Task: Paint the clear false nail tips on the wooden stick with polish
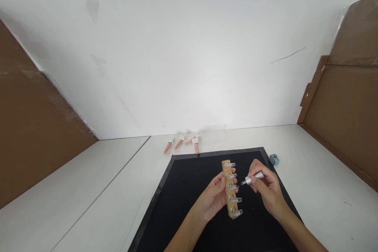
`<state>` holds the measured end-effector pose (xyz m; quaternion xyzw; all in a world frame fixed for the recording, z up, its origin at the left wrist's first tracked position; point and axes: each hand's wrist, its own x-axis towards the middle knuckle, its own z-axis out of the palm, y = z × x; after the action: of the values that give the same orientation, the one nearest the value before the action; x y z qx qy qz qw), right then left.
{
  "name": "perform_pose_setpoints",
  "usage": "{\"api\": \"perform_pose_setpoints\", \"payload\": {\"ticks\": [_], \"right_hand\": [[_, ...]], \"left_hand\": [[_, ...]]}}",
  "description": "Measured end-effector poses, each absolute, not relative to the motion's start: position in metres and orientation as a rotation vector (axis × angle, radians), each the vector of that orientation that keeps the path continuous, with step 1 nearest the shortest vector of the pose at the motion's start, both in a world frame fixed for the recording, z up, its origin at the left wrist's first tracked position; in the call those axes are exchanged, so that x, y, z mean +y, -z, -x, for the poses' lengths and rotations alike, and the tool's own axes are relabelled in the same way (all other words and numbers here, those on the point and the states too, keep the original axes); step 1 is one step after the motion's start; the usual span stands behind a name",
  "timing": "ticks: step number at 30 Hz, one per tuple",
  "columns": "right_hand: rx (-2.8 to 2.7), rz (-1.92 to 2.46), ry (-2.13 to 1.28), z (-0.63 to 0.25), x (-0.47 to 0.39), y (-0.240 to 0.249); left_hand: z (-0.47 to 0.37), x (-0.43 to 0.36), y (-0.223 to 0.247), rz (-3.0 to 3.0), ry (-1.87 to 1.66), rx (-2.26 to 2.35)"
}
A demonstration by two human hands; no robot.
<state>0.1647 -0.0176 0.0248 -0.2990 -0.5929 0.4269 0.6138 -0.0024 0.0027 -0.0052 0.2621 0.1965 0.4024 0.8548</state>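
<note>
My left hand (215, 196) is wrapped around a narrow wooden holder (228, 189), raised over the black mat. Several clear nail tips (236, 200) stick out from its right side, spaced along its length. In my right hand (267, 189) is a nail polish brush (254, 178), pinched by its silver handle. Its dark bristles point left, close to the middle nail tip; whether they touch it I cannot tell. Beyond the right hand, a small grey-green nail polish bottle (274, 160) stands at the mat's right edge, its neck uncapped.
Under my hands lies a black mat (189, 204) with a grey border on a white table (118, 189). Several pinkish practice fingers (178, 141) with white bases lie behind it. A white wall (189, 47) stands at the back, with brown cardboard panels (348, 118) at the sides.
</note>
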Motion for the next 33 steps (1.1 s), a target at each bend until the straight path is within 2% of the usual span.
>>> {"api": "perform_pose_setpoints", "payload": {"ticks": [6,22,33], "right_hand": [[-1.406,0.685,-1.076,-0.163,-0.02,-0.031],[-1.329,0.804,-1.019,-0.164,-0.017,-0.026],[-1.287,0.652,-1.112,-0.167,-0.015,-0.02]], "left_hand": [[-0.001,0.003,0.006,-0.554,-0.86,0.416],[0.002,0.003,0.009,-0.564,-0.868,0.399],[0.001,0.004,0.008,-0.563,-0.85,0.416]]}}
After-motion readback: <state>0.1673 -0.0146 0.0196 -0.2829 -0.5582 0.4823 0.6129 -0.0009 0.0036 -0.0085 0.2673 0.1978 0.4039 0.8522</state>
